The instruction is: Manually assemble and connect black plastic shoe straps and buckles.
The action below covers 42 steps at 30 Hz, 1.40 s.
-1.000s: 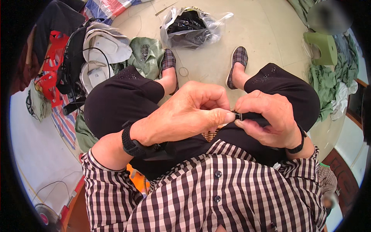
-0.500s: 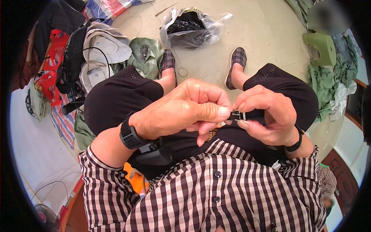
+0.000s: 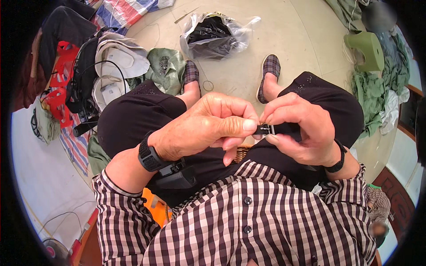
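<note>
Above my lap I hold a small black buckle-like piece with a pale metallic bar at its right end. My left hand is closed, its thumb and index finger pinching the piece's left end, with the other fingers curled beneath. On the opposite side my right hand grips the right end between thumb and fingertips. The two hands nearly meet around it. Fingertips hide part of the piece, so its exact kind is hard to make out.
Beyond my feet a clear plastic bag holds black items. Fabric covers and cables are piled at left, beside a green sack. To the right are a green stool and green cloth. A wicker edge shows below my hands.
Both hands and the black piece have shifted slightly left in the picture. The right fingers have changed position a little, and more of the piece's face shows. Both hands keep their grip.
</note>
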Motion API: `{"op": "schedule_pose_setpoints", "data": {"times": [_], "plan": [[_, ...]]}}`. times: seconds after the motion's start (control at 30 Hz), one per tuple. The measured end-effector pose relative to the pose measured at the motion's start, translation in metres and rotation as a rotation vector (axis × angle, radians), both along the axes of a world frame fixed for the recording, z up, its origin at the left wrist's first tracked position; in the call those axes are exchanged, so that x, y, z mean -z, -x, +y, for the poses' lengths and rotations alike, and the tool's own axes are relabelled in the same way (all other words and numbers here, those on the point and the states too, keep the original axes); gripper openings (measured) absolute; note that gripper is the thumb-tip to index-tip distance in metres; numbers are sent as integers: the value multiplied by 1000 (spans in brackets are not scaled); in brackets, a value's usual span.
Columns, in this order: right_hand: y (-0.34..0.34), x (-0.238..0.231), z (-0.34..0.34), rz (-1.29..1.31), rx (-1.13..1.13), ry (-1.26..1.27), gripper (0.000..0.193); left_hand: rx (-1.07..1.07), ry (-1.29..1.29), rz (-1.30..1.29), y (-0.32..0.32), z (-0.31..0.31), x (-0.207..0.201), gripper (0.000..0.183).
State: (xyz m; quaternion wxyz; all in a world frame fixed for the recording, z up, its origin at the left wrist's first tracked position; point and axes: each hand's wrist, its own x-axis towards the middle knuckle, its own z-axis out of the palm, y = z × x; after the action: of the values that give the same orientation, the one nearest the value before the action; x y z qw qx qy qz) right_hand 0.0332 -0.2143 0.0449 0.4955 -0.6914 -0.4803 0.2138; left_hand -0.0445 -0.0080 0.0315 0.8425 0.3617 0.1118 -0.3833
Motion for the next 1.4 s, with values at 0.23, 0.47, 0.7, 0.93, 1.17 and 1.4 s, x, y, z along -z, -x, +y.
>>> {"op": "schedule_pose_setpoints", "data": {"times": [0.23, 0.47, 0.7, 0.93, 1.17, 1.4], "plan": [[4, 1, 2, -90, -21, -6, 34, -3, -8, -29, 1, 0, 3, 16], [9, 5, 5, 199, 111, -56, 27, -43, 96, -57, 2, 0, 6, 15], [10, 5, 4, 126, 128, -47, 27, -45, 69, -67, 3, 0, 6, 15], [3, 3, 2, 139, 10, 23, 26, -38, 72, -62, 3, -3, 9, 16], [6, 7, 3, -9, 60, 7, 35, 2, 9, -56, 1, -1, 4, 17], [13, 14, 4, 758, 84, -68, 26, -45, 72, -16, 4, -1, 5, 19]]}}
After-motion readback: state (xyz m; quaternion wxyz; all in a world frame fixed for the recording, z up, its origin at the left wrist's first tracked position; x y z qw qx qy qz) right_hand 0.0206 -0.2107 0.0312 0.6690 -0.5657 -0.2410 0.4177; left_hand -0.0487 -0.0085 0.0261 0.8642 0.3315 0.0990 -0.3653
